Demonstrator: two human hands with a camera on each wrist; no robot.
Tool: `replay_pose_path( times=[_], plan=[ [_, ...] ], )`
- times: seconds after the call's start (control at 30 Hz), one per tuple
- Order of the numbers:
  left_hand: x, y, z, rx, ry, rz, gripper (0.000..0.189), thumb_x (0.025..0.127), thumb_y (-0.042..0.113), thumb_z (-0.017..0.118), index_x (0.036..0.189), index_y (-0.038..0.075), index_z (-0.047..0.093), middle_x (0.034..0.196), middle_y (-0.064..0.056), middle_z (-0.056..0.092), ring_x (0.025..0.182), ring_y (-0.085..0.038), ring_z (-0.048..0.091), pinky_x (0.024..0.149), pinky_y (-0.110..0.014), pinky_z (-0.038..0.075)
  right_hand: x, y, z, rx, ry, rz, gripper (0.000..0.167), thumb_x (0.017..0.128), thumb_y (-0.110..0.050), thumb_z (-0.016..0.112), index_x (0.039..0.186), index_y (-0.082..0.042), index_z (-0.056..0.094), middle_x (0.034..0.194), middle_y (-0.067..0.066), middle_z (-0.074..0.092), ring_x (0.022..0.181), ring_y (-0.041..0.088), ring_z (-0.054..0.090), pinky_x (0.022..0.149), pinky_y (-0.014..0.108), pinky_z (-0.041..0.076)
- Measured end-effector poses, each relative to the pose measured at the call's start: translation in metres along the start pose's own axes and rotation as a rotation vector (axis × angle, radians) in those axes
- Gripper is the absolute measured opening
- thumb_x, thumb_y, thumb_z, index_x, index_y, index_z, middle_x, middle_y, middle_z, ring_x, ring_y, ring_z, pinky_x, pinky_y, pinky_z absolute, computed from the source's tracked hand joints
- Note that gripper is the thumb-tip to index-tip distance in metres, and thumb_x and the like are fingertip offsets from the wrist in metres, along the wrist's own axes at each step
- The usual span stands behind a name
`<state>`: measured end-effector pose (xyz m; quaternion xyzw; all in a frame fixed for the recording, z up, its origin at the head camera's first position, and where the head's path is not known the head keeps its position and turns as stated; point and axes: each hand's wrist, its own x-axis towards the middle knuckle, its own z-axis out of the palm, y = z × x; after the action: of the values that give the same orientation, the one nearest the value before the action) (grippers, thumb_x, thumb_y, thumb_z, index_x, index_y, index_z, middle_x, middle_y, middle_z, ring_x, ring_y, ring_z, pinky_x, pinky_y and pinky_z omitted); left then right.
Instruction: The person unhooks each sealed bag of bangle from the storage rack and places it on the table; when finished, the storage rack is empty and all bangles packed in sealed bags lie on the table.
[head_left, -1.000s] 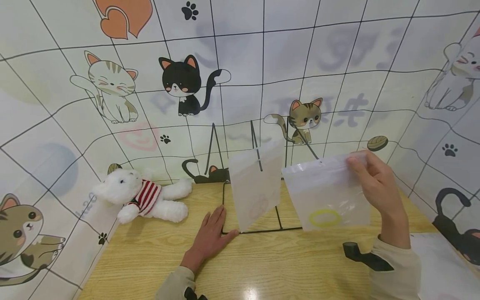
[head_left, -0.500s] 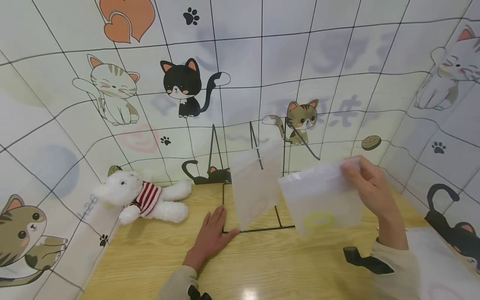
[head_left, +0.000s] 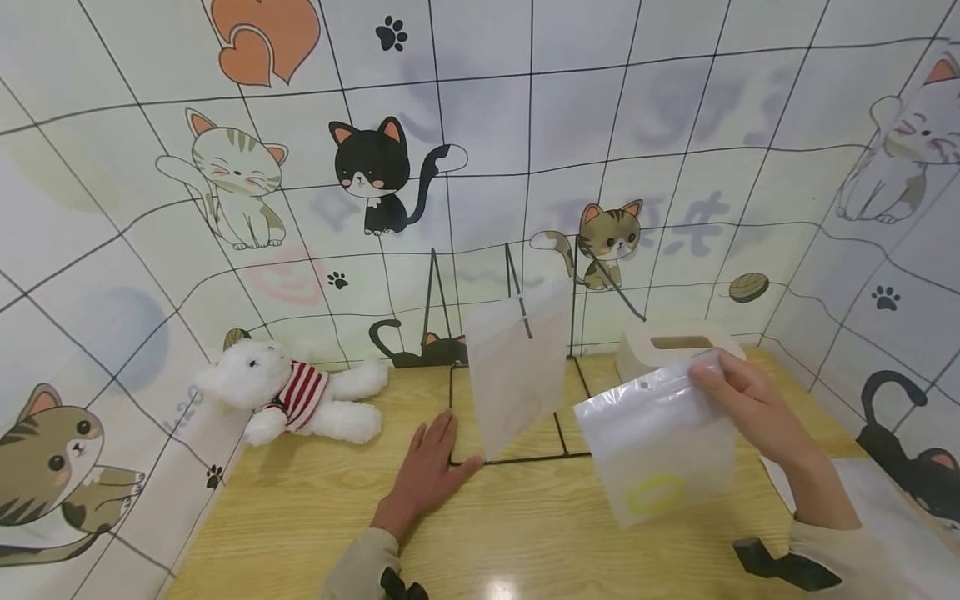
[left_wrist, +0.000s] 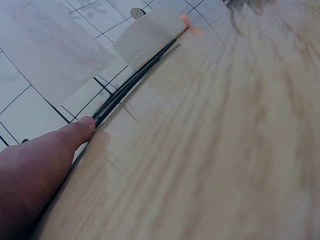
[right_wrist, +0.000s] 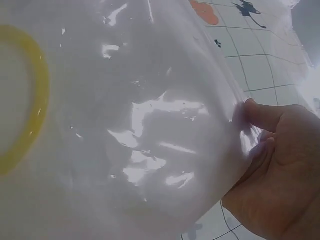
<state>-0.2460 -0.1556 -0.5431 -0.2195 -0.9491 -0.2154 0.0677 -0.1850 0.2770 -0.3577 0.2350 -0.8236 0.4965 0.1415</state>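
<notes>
My right hand [head_left: 757, 408] pinches the top right corner of a clear plastic zip bag [head_left: 645, 433] and holds it up, tilted, over the table. A yellow ring [head_left: 656, 495] shows in the bag's lower part; it also appears large in the right wrist view. To the left, a second plastic bag [head_left: 517, 375] hangs from a prong of a black wire rack [head_left: 525, 460]. My left hand [head_left: 423, 471] lies flat on the table at the rack's front left corner, fingers straight. In the left wrist view its thumb tip touches the rack's base wires [left_wrist: 117, 97].
A white plush toy [head_left: 303, 392] in a striped shirt lies at the back left. Behind the held bag stands a white box [head_left: 637, 354] with a slot on top. White paper [head_left: 885, 508] lies at the right edge. A cat-print sheet [head_left: 495, 108] covers the walls.
My right hand has lowered the zip bag, uncovering the white box behind it. The left hand stays in place at the rack's corner, and the hanging bag has barely shifted.
</notes>
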Motion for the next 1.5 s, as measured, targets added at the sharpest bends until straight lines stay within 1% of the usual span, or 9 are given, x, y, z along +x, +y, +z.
replay_pose_path(
  times=[0.2, 0.4, 0.63, 0.87, 1.1, 1.23, 1.37, 1.43, 1.5],
  plan=[
    [-0.001, 0.000, 0.000, 0.000, 0.002, 0.005, 0.086, 0.098, 0.057, 0.052, 0.156, -0.001, 0.027, 0.165, -0.015, 0.025, 0.153, -0.031, 0.023, 0.125, -0.055, 0.015, -0.006, 0.017, -0.006, -0.024, 0.020, 0.131, 0.014, 0.107, -0.009, 0.042, 0.104, -0.003, 0.055, 0.090, -0.011, 0.066, 0.076, 0.007, 0.062, 0.068, 0.021, 0.053],
    [-0.001, -0.002, 0.000, 0.003, -0.016, -0.006, 0.086, 0.098, 0.059, 0.049, 0.157, 0.000, 0.025, 0.166, -0.013, 0.022, 0.154, -0.029, 0.021, 0.126, -0.053, 0.013, -0.009, 0.032, -0.011, -0.068, 0.025, 0.181, 0.016, 0.108, -0.015, 0.041, 0.107, -0.008, 0.056, 0.094, -0.011, 0.060, 0.081, 0.005, 0.060, 0.070, 0.020, 0.053],
    [0.000, -0.002, -0.001, -0.003, -0.009, -0.003, 0.086, 0.098, 0.058, 0.050, 0.158, 0.001, 0.024, 0.166, -0.013, 0.021, 0.154, -0.029, 0.020, 0.126, -0.053, 0.012, 0.001, 0.043, -0.026, -0.136, -0.014, 0.281, 0.022, 0.108, -0.025, 0.046, 0.112, -0.007, 0.058, 0.094, -0.014, 0.061, 0.082, 0.004, 0.057, 0.069, 0.018, 0.048],
    [0.000, -0.003, 0.002, -0.004, -0.010, 0.001, 0.087, 0.098, 0.059, 0.050, 0.157, 0.000, 0.024, 0.166, -0.013, 0.022, 0.154, -0.029, 0.020, 0.126, -0.053, 0.013, -0.006, 0.050, -0.034, -0.151, -0.063, 0.270, 0.023, 0.107, -0.022, 0.047, 0.114, -0.003, 0.059, 0.094, -0.010, 0.065, 0.082, 0.008, 0.062, 0.069, 0.021, 0.052],
    [0.000, -0.002, 0.001, -0.009, -0.007, 0.002, 0.087, 0.098, 0.058, 0.051, 0.157, 0.000, 0.025, 0.166, -0.014, 0.022, 0.154, -0.029, 0.021, 0.126, -0.053, 0.013, -0.011, 0.058, -0.038, -0.189, -0.062, 0.271, 0.024, 0.107, -0.022, 0.048, 0.115, -0.004, 0.061, 0.097, -0.011, 0.061, 0.082, 0.006, 0.058, 0.067, 0.022, 0.051],
    [0.000, -0.002, 0.001, -0.003, -0.010, -0.002, 0.088, 0.098, 0.060, 0.050, 0.157, 0.000, 0.025, 0.166, -0.013, 0.023, 0.154, -0.028, 0.021, 0.126, -0.052, 0.013, -0.013, 0.061, -0.040, -0.199, -0.065, 0.286, 0.023, 0.107, -0.022, 0.049, 0.102, -0.002, 0.059, 0.090, -0.007, 0.054, 0.077, 0.008, 0.052, 0.062, 0.023, 0.046],
    [0.001, -0.001, 0.001, -0.001, -0.010, -0.004, 0.087, 0.098, 0.060, 0.050, 0.157, 0.000, 0.025, 0.166, -0.013, 0.023, 0.154, -0.028, 0.021, 0.126, -0.052, 0.014, -0.017, 0.065, -0.041, -0.206, -0.078, 0.309, 0.028, 0.106, -0.021, 0.049, 0.086, -0.003, 0.048, 0.078, -0.004, 0.047, 0.070, 0.011, 0.047, 0.055, 0.026, 0.041],
    [0.001, -0.001, 0.000, -0.005, -0.009, -0.005, 0.087, 0.098, 0.060, 0.050, 0.157, 0.001, 0.026, 0.166, -0.013, 0.023, 0.154, -0.029, 0.021, 0.126, -0.053, 0.013, -0.019, 0.067, -0.042, -0.213, -0.085, 0.314, 0.027, 0.106, -0.021, 0.049, 0.086, -0.004, 0.047, 0.077, -0.003, 0.047, 0.069, 0.012, 0.047, 0.054, 0.027, 0.040],
    [0.001, -0.001, 0.000, -0.005, -0.006, -0.005, 0.087, 0.098, 0.060, 0.050, 0.157, 0.001, 0.026, 0.165, -0.013, 0.024, 0.154, -0.029, 0.021, 0.126, -0.053, 0.014, -0.021, 0.069, -0.043, -0.214, -0.098, 0.316, 0.023, 0.106, -0.021, 0.049, 0.094, -0.002, 0.052, 0.081, -0.003, 0.050, 0.072, 0.012, 0.049, 0.056, 0.026, 0.043]
  ],
)
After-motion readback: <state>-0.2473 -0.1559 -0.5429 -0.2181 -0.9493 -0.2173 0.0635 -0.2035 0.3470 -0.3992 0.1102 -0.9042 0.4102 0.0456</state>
